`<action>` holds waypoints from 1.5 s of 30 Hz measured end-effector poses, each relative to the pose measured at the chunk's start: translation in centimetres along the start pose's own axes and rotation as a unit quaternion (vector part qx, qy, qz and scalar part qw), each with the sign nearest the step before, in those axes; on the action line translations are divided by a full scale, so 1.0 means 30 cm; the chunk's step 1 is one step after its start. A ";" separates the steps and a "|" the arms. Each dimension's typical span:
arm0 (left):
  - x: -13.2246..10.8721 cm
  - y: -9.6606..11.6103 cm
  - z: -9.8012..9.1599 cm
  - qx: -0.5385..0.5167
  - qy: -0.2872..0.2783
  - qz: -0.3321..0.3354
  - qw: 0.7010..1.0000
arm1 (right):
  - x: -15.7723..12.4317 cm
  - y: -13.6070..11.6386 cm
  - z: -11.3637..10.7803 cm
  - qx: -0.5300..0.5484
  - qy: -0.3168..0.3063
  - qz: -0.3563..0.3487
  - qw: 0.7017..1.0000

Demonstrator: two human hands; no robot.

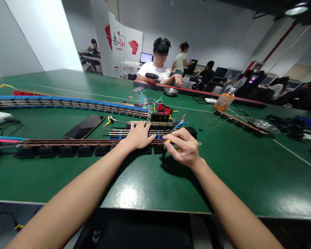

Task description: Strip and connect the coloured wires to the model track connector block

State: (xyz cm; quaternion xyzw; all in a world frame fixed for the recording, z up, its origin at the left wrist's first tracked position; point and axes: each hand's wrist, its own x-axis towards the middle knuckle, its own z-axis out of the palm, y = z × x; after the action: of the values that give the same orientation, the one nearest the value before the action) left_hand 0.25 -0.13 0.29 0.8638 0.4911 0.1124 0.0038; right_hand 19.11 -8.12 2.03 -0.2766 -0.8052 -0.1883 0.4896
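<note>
Green table [134, 186] stretches from its near edge, beneath your forearms, to the railed strips [116, 134]; your left hand [138, 136] lies spread on them, your right [186, 148] pinches a mostly hidden yellow object [180, 150] near their right end.

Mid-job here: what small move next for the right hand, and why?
Perhaps ease the yellow item in the right hand lightly against the blue strip: the left hand lies flat over it, apparently steadying it, and the right fingertips are close.

White partition [123, 57]: red fist emblem [133, 47] near its right edge; beside it, brush lettering [118, 40], too small to read.
</note>
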 end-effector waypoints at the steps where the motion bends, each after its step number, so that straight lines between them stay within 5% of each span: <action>1: 0.000 0.000 0.000 0.000 0.000 -0.001 1.000 | 0.000 -0.001 0.005 0.009 -0.010 -0.013 1.000; 18: 0.000 -0.001 0.008 -0.008 0.004 -0.008 1.000 | -0.005 0.010 -0.019 0.002 -0.017 0.017 1.000; 25: 0.004 -0.004 0.009 -0.019 0.006 -0.005 1.000 | -0.029 0.041 -0.037 -0.063 0.085 0.135 0.985; 32: 0.003 -0.006 0.006 -0.014 0.003 -0.005 1.000 | -0.050 0.068 -0.025 0.000 0.145 0.278 0.950; 45: -0.002 0.004 -0.008 -0.024 -0.002 -0.005 1.000 | 0.009 0.059 -0.055 0.077 0.274 0.288 0.914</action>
State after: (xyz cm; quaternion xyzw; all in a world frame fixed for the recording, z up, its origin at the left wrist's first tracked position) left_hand 0.28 -0.27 0.54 0.8613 0.4926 0.1221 0.0258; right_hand 21.26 -7.63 3.07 -0.3956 -0.5370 -0.0444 0.7437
